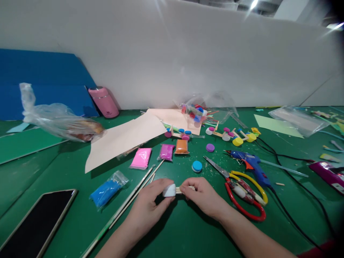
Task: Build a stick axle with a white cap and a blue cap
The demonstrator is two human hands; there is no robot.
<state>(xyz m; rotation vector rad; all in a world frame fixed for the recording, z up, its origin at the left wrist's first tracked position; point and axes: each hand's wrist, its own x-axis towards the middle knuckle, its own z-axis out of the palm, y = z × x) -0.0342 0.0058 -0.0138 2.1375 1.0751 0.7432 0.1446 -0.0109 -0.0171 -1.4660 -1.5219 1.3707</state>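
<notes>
My left hand [149,202] is closed around a white bottle cap [169,190], holding it on edge just above the green table [177,233]. My right hand [200,195] pinches a short wooden stick [179,190] whose end meets the cap. Both hands are near the table's front middle. Long wooden skewers [134,195] lie just left of my left hand. Red-and-yellow scissors [242,190] lie just right of my right hand.
A blue glue gun [251,165] with a black cord lies right of the scissors. Clay packets in pink [141,158], magenta [166,152], orange [181,147] and blue [106,190] lie ahead. A phone [37,224] rests front left. Cap-and-stick models [231,135], pink paper [123,138], a pink bottle [104,102] and plastic bags sit farther back.
</notes>
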